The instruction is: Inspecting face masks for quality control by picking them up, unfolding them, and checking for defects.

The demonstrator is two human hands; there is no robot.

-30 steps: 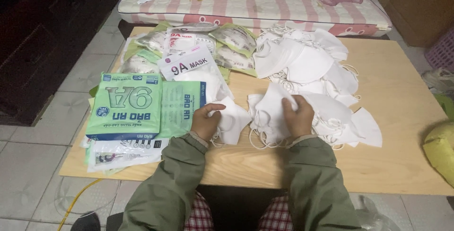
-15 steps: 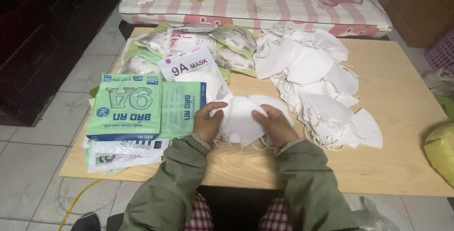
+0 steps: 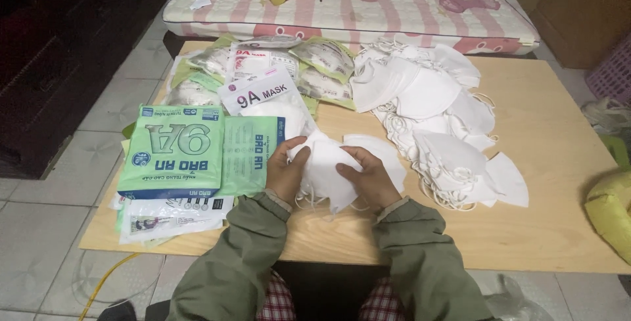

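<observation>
Gripping one small stack of white folded masks (image 3: 327,170) w/ both hands at near-centre of the wooden table (image 3: 559,229). Left hand (image 3: 287,171) closes fingers on the stack's left edge, thumb on top; right hand (image 3: 369,178) lies over its right side, fingers curled onto it. Stack is lifted slightly off the tabletop, ear loops hanging beneath.

Step in hand, as judged: squaring up a counted bundle. Next move likely calls for an open pouch and a firm pinch so the masks stay aligned.

Counts, near to far: 2 hands; 1 held stack, no. of masks in it cannot be told. Near left, 1 stack of flat green pouches (image 3: 177,153), approx. 2 visible on top. Right of centre, 1 loose heap of white masks (image 3: 434,117), too many and overlapped to count. Far left, filled mask packs (image 3: 263,74), approx. 6. Beyond the table, 1 pink striped mattress (image 3: 368,2).
</observation>
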